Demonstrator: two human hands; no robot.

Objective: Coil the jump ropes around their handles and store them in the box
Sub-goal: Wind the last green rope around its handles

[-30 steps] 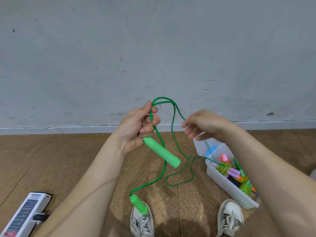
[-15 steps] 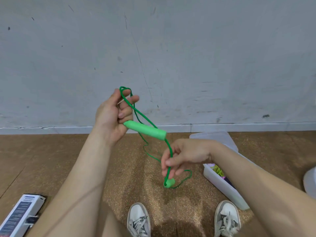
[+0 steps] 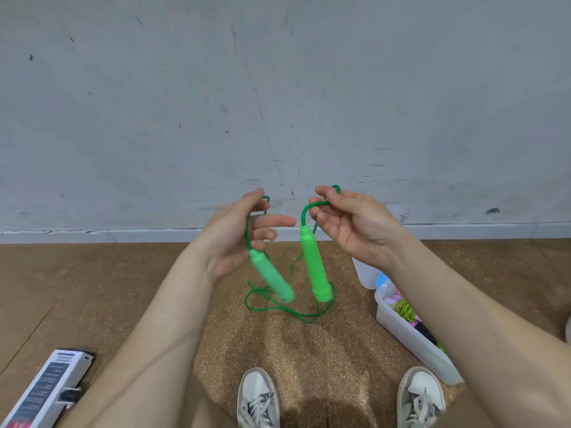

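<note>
Right hand (image 3: 355, 225) has come up level with left hand (image 3: 238, 233). Left handle (image 3: 272, 279) and right handle (image 3: 315, 267) now hang side by side. Each hand pinches the green jump rope (image 3: 302, 215) just above its handle, other fingers loose. Slack loops on the floor, left of the box (image 3: 411, 336).

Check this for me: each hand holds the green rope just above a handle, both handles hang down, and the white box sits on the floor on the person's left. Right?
Not quite. The head view shows the white box on the floor on the person's right, beside the right shoe. The rest holds: the left hand and the right hand each hold the green rope.
</note>
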